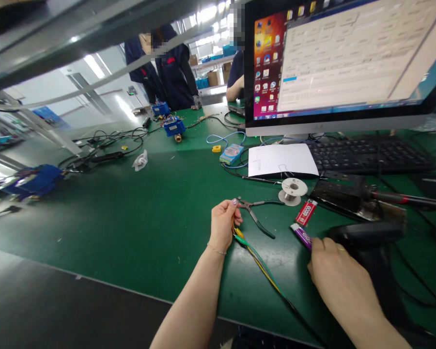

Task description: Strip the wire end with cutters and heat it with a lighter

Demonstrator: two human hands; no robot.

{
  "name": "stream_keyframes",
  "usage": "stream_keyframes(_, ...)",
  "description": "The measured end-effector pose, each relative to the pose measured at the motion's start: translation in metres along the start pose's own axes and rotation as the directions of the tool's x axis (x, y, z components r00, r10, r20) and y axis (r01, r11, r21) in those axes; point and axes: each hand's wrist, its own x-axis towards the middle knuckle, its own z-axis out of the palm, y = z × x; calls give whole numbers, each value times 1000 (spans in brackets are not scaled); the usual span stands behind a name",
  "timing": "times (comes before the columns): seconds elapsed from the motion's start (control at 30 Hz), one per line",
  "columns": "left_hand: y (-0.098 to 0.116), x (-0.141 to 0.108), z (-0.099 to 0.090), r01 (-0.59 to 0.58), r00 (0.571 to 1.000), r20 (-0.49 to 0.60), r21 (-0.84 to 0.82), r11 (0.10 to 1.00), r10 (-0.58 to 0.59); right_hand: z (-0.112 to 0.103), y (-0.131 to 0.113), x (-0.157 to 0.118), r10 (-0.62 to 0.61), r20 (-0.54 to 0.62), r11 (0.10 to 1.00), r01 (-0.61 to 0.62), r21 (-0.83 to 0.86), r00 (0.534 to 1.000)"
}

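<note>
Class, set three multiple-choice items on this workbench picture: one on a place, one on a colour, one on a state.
1. Where do the pliers lie?
A. on the keyboard
B. on the green mat, beside the left hand
C. on the white paper

2. What colour is the lighter at the right hand?
A. purple
B. blue
C. white

3. What is the left hand doing?
A. lying flat
B. pinching yellow and green wires
C. typing

Answers: B, the pliers rest on the mat; A, its body is purple; B, the fingers close on the wire ends.
</note>
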Motion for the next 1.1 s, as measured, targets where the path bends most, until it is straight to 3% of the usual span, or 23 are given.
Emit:
stream_keyframes(0.07,1,-2,1,-3,1000,15,-3,1000,3,2,-4,1,17,70,997,-22,69,997)
stream_keyframes(0.13,3,-3,2,-8,999,32,-6,1000,8,-3,-9,3,-12,174,966,-34,257,985)
stream_keyframes(0.2,4,-5,3,-10,999,53,-9,1000,10,-11,-13,6,-99,214,845,-32,534,972)
stream_keyframes(0.27,6,-7,3,-7,998,70,-15,1000,8,-18,-17,12,-170,153,628,-13,778,973)
stream_keyframes(0.33,7,-8,4,2,997,82,-22,1000,0,-23,-23,21,-190,81,351,-9,936,978)
stream_keyframes(0.43,7,-9,5,11,996,90,-26,1000,-9,-24,-33,41,-191,23,-61,-36,998,981)
stream_keyframes(0.57,7,-8,5,-25,996,87,-5,1000,25,-21,-47,65,-189,10,-337,-74,939,982)
stream_keyframes(0.67,6,-9,5,-90,994,71,38,995,87,-16,-54,71,-205,105,-495,-195,847,973)
stream_keyframes(0.77,6,-10,6,-154,987,59,91,984,149,-8,-57,72,-266,196,-562,-317,764,944)
stream_keyframes(0.9,6,-12,7,-186,982,68,148,971,177,-1,-56,74,-389,237,-572,-435,695,890)
stream_keyframes(1.1,6,-14,7,-245,968,122,243,939,220,-4,-53,75,-522,343,-441,-591,676,781)
